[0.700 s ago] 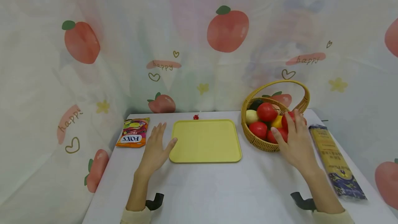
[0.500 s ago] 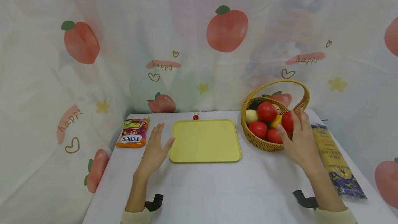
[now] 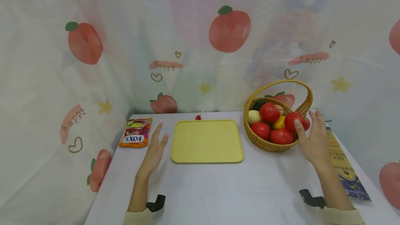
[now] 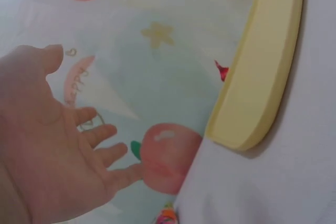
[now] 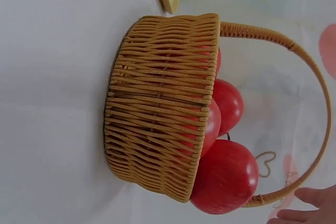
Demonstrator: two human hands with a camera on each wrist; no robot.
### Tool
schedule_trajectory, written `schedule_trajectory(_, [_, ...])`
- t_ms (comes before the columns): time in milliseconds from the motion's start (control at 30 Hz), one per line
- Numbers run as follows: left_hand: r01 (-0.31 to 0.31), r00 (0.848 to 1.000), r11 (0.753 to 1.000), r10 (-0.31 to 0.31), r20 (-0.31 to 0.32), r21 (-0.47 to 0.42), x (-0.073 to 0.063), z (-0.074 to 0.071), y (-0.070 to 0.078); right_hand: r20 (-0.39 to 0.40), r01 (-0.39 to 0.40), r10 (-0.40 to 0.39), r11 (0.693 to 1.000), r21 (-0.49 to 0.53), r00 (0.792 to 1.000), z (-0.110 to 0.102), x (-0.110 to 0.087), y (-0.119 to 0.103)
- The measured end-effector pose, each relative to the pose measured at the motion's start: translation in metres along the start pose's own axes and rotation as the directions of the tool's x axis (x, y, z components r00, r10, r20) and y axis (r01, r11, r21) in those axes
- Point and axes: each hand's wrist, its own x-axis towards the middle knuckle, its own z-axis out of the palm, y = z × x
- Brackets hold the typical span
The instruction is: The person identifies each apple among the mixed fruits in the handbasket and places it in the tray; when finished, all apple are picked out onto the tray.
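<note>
My right hand (image 3: 315,145) hovers at the right side of a wicker basket (image 3: 268,146), its fingers extended and holding nothing. Its thumb overlaps a red apple (image 3: 292,121) in the head view. Fingertips of this hand (image 5: 307,208) show near the handle's base in the right wrist view. Red apples, a yellow fruit (image 3: 279,123) and a pale round fruit (image 3: 254,117) fill the basket. My left hand (image 3: 153,155) is raised with fingers spread, between an orange FOX'S candy bag (image 3: 135,133) and a yellow tray (image 3: 207,141). Its palm faces the tray and holds nothing.
A long gold-and-blue packet (image 3: 348,173) lies along the table's right side, partly hidden by my right arm. A small red object (image 3: 198,117) sits behind the tray. The fruit-printed curtain (image 3: 200,61) rises directly behind the white table (image 3: 225,193).
My right hand has moved rightward across the basket to its right edge, uncovering more apples and covering more of the packet. My left hand has turned, its thumb now closer to the fingers.
</note>
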Motion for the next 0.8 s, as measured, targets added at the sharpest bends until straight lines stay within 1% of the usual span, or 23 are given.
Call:
schedule_trajectory(100, [0.009,1.000,0.994,-0.009,0.004,-0.110,0.000,0.000,-0.002,-0.018,-0.026,0.027,0.998,0.064,0.999,-0.004,0.003,0.004])
schedule_trajectory(167, [0.021,1.000,0.986,-0.022,0.000,-0.162,0.001,-0.001,-0.004,-0.020,-0.072,0.074,0.991,0.111,0.997,-0.005,0.004,0.005])
schedule_trajectory(233, [0.028,0.999,0.976,-0.031,-0.010,-0.215,0.002,-0.001,-0.007,-0.026,-0.139,0.144,0.979,0.149,0.989,-0.006,0.007,0.006])
schedule_trajectory(267, [0.029,0.999,0.970,-0.034,-0.017,-0.241,0.002,-0.001,-0.008,-0.024,-0.178,0.185,0.970,0.165,0.982,-0.006,0.009,0.006])
schedule_trajectory(333, [0.033,0.998,0.953,-0.045,-0.033,-0.302,0.003,0.000,-0.010,-0.009,-0.264,0.272,0.942,0.208,0.962,-0.007,0.012,0.007])
schedule_trajectory(400, [0.037,0.997,0.925,-0.060,-0.049,-0.377,0.005,0.001,-0.013,-0.001,-0.325,0.337,0.908,0.265,0.942,-0.007,0.017,0.009])
schedule_trajectory(433, [0.040,0.996,0.904,-0.068,-0.050,-0.426,0.005,0.002,-0.014,0.012,-0.350,0.364,0.886,0.303,0.931,-0.007,0.019,0.011])
schedule_trajectory(467, [0.047,0.996,0.877,-0.079,-0.046,-0.478,0.006,0.003,-0.016,0.038,-0.376,0.388,0.858,0.351,0.921,-0.007,0.020,0.012])
schedule_trajectory(500, [0.054,0.995,0.847,-0.087,-0.039,-0.528,0.007,0.004,-0.018,0.061,-0.395,0.407,0.823,0.408,0.912,-0.007,0.022,0.014])
schedule_trajectory(567, [0.075,0.993,0.779,-0.113,-0.022,-0.623,0.009,0.007,-0.024,0.105,-0.420,0.431,0.747,0.515,0.896,-0.007,0.024,0.018])
schedule_trajectory(633, [0.105,0.990,0.719,-0.141,0.004,-0.687,0.011,0.010,-0.030,0.156,-0.446,0.450,0.663,0.602,0.880,-0.008,0.026,0.023])
schedule_trajectory(667, [0.124,0.987,0.701,-0.162,0.013,-0.702,0.012,0.011,-0.033,0.178,-0.456,0.456,0.623,0.636,0.872,-0.008,0.027,0.026])
schedule_trajectory(733, [0.161,0.979,0.674,-0.200,0.031,-0.721,0.013,0.013,-0.037,0.216,-0.471,0.462,0.557,0.684,0.860,-0.009,0.030,0.032])
schedule_trajectory(800, [0.191,0.972,0.658,-0.228,0.049,-0.728,0.013,0.016,-0.040,0.257,-0.493,0.469,0.498,0.713,0.845,-0.009,0.033,0.037])
